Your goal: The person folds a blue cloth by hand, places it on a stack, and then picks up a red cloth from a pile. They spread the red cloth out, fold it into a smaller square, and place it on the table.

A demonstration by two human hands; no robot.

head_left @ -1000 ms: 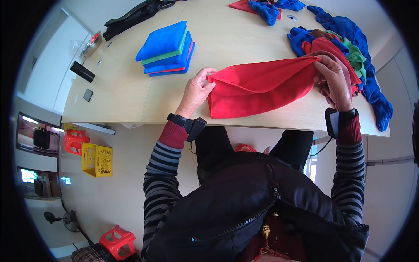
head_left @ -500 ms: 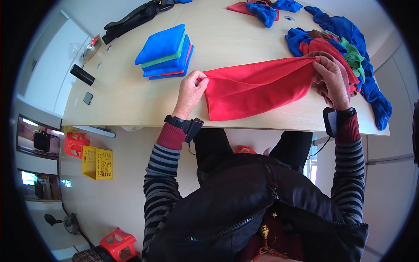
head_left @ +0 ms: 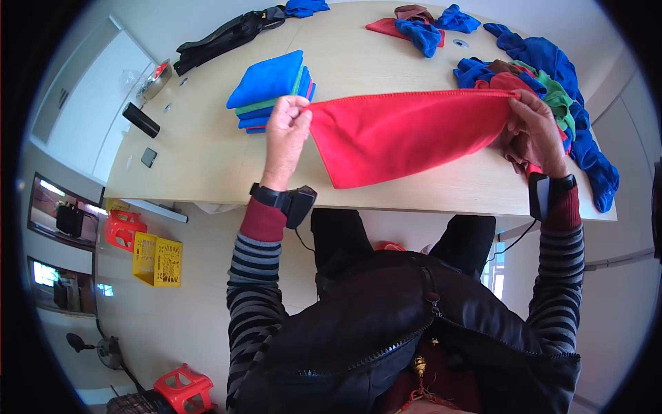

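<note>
A red cloth (head_left: 407, 138) is stretched between my two hands above the near part of the table, its long top edge pulled fairly straight and its lower part hanging. My left hand (head_left: 285, 134) pinches the cloth's left top corner, close to a stack of folded cloths (head_left: 265, 81) in blue, green and red. At the other top corner, my right hand (head_left: 538, 131) grips the red cloth with closed fingers. Behind and beside that hand lies a loose heap of cloths (head_left: 555, 96) in blue, green, red and brown.
The pale wooden table (head_left: 227, 172) also carries a black bag (head_left: 231, 41), a black cylinder (head_left: 141, 120), a phone (head_left: 149, 158), a metal bowl (head_left: 157, 81) and crumpled cloths (head_left: 420, 34) at the back. On the floor at left are a yellow crate (head_left: 157, 259) and red stools (head_left: 185, 388).
My hands have spread farther apart, pulling the red cloth's top edge tauter. The left hand has moved left and up, the right hand slightly right.
</note>
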